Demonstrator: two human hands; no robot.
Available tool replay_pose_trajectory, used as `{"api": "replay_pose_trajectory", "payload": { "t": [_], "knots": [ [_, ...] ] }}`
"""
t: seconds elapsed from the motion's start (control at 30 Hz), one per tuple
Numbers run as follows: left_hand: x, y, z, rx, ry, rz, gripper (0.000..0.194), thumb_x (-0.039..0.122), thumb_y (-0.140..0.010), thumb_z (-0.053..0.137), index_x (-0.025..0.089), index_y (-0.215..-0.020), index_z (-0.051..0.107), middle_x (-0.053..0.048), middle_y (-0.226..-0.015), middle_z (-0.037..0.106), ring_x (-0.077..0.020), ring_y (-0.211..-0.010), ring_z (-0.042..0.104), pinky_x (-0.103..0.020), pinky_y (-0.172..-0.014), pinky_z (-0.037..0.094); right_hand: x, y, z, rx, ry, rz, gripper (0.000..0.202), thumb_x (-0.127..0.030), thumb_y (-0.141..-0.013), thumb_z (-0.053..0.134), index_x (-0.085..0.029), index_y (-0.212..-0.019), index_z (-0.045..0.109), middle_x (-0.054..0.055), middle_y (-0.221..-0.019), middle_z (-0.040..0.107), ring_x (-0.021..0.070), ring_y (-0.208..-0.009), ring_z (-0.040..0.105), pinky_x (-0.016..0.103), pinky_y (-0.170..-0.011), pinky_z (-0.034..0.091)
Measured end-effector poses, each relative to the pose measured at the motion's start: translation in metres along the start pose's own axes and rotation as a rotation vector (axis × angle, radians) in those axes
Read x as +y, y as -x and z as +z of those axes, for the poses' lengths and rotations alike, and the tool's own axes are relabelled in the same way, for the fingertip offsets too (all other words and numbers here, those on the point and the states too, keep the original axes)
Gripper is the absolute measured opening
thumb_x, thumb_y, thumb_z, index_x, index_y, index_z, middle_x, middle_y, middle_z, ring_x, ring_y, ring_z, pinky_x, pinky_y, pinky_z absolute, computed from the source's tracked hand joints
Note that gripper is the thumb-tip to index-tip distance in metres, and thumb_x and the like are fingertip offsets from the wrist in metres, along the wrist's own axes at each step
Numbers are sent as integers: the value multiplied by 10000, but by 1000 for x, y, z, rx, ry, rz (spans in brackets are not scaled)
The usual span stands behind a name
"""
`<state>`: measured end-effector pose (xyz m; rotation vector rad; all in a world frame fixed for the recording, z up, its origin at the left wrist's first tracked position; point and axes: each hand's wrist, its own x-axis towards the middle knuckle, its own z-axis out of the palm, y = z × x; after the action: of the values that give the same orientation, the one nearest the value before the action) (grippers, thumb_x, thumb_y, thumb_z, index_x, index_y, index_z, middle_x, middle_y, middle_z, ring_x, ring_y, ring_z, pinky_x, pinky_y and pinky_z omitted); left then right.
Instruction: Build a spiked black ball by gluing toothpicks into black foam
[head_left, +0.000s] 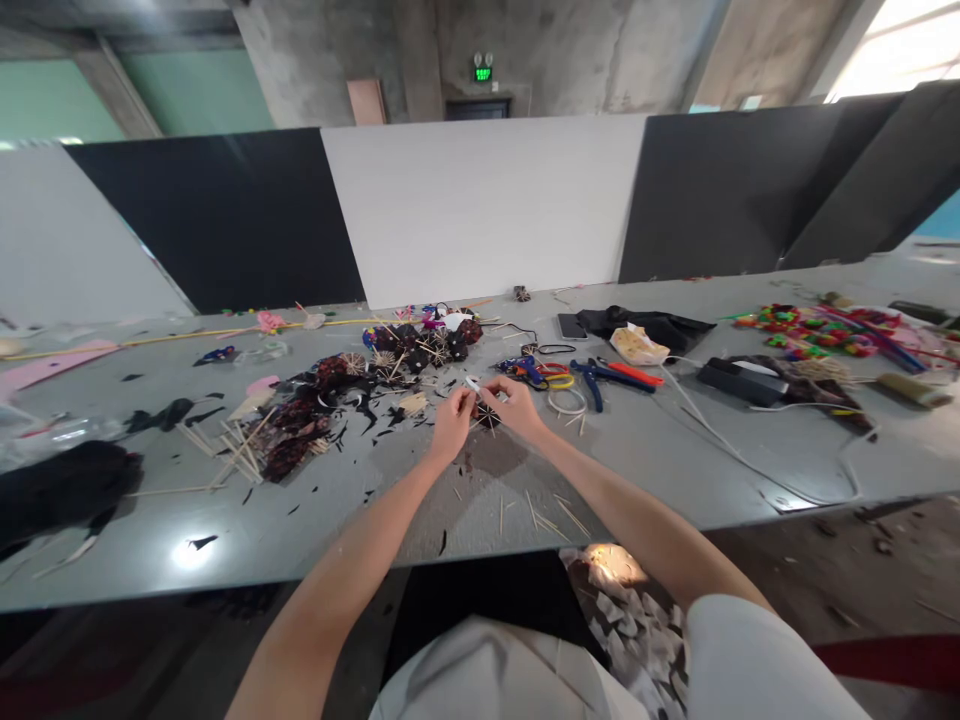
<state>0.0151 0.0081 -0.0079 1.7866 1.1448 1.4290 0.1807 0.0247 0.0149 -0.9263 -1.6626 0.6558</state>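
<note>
Over the middle of the table, my left hand [451,420] and my right hand [513,405] are close together with fingertips pinched. Between them is a small white piece [472,383], too small to name. Just below the fingers, a dark ball with thin wooden sticks fanning out [489,416] shows partly; whether a hand touches it I cannot tell. Several similar dark, stick-studded balls [416,348] lie in a heap behind and to the left. Beside my right hand are a blue glue gun [525,371] and a ring of white cord [567,401].
Blue-handled pliers [592,383], an orange-handled tool [636,374] and a phone [571,326] lie to the right. Loose sticks [244,450] and dark patterned fabric [289,450] lie left. A white cable [720,440] crosses the right side. Upright panels [487,210] stand along the back.
</note>
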Motion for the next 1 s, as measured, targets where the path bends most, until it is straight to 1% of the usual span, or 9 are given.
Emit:
{"api": "replay_pose_trajectory", "payload": {
  "t": [0.13,0.3,0.5,0.7,0.8,0.87,0.9,0.93,1.0],
  "knots": [
    [2,-1,-3,7,-117,66,398,481,-1077,465,198,-839,612,1,-668,564,-153,-612,500,-273,-623,343,0,1,1,-11,-1,-16,227,-416,-895,648,-208,-847,727,41,-826,753,196,-782,666,324,-781,533],
    [2,-3,-8,42,-223,156,343,458,-1064,506,188,-932,672,-26,-755,646,-170,-677,566,-282,-675,386,2,1,0,-27,26,-30,273,-463,-917,649,-209,-872,736,44,-800,754,205,-767,674,331,-767,530],
    [0,-5,-11,70,-251,166,340,480,-1055,524,200,-978,702,-66,-838,717,-194,-737,635,-291,-713,427,4,-1,-3,-71,57,-57,289,-479,-944,624,-222,-911,752,37,-813,759,211,-786,687,343,-799,529],
    [2,-6,-17,111,-244,113,346,524,-1040,551,201,-1028,673,-43,-769,685,-187,-688,630,-286,-680,421,13,-7,-10,-32,108,-20,307,-496,-951,585,-224,-895,717,40,-847,762,215,-814,684,348,-828,529],
    [4,-6,-19,113,-237,106,363,535,-1042,540,197,-1006,667,-49,-781,687,-187,-696,632,-287,-672,421,20,-19,-25,55,139,2,310,-498,-949,574,-224,-858,688,43,-821,751,217,-811,689,341,-829,522],
    [5,-6,-19,107,-240,103,370,542,-1041,538,197,-1000,666,-44,-759,675,-185,-676,621,-288,-656,411,27,-30,-43,149,183,61,315,-507,-946,576,-217,-892,687,59,-832,754,229,-812,692,344,-820,518],
    [5,-6,-19,106,-242,106,371,542,-1041,538,197,-998,665,-41,-747,668,-184,-668,616,-289,-652,407,31,-35,-55,153,239,91,309,-489,-957,562,-210,-938,695,73,-875,767,238,-840,695,346,-825,513],
    [5,-6,-19,105,-245,114,370,540,-1042,536,196,-996,666,-38,-737,662,-183,-662,611,-289,-652,405,35,-39,-69,140,333,121,295,-448,-971,541,-201,-984,701,91,-926,777,245,-874,695,352,-843,504],
    [4,-6,-19,108,-256,134,368,532,-1046,532,196,-991,669,-34,-727,653,-180,-662,606,-289,-659,405,45,-45,-96,88,621,191,276,-342,-991,491,-182,-1057,706,123,-998,781,259,-951,683,378,-912,464]
  ]
}}
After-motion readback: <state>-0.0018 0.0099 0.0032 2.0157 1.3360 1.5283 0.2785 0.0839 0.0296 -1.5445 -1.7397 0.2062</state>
